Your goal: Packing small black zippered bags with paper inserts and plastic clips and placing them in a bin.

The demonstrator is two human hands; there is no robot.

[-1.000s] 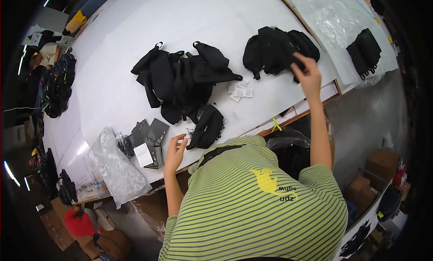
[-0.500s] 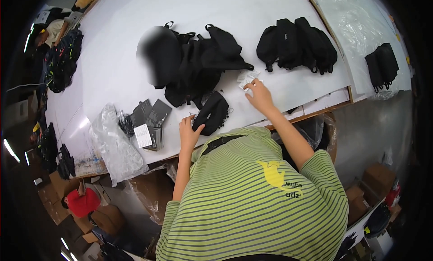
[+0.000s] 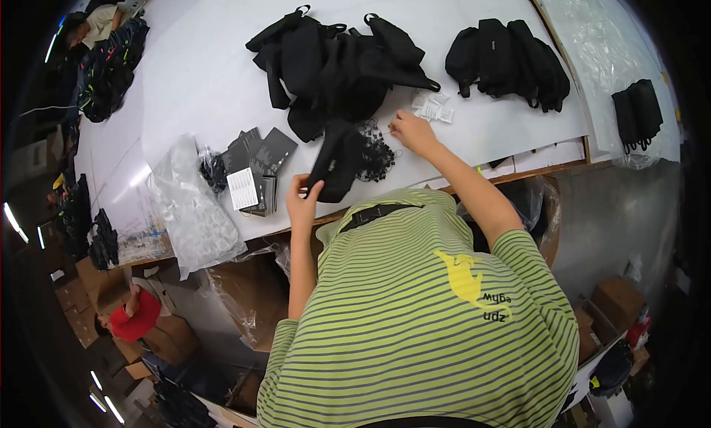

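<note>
A small black pouch [image 3: 337, 165] lies at the near edge of the white table [image 3: 200, 80], and my left hand [image 3: 302, 200] grips its lower left corner. My right hand [image 3: 412, 132] reaches over a tangle of thin black string ties [image 3: 376, 155] just right of the pouch. Its fingertips pinch one thin string. A few small white packets [image 3: 433, 107] lie just beyond that hand. A heap of black bags with straps [image 3: 333, 58] sits behind the pouch.
A second pile of black bags [image 3: 511, 54] lies to the right, with folded black pieces [image 3: 637, 113] on clear plastic beyond. Black cards with a white label [image 3: 255, 169] and crumpled clear bags [image 3: 192, 206] lie left. Below the table are cardboard boxes and a person in a red cap [image 3: 137, 317].
My right hand came back from the far right bag pile, passed the white packets and now pinches a string by the pouch. My left hand moved right and took hold of the pouch.
</note>
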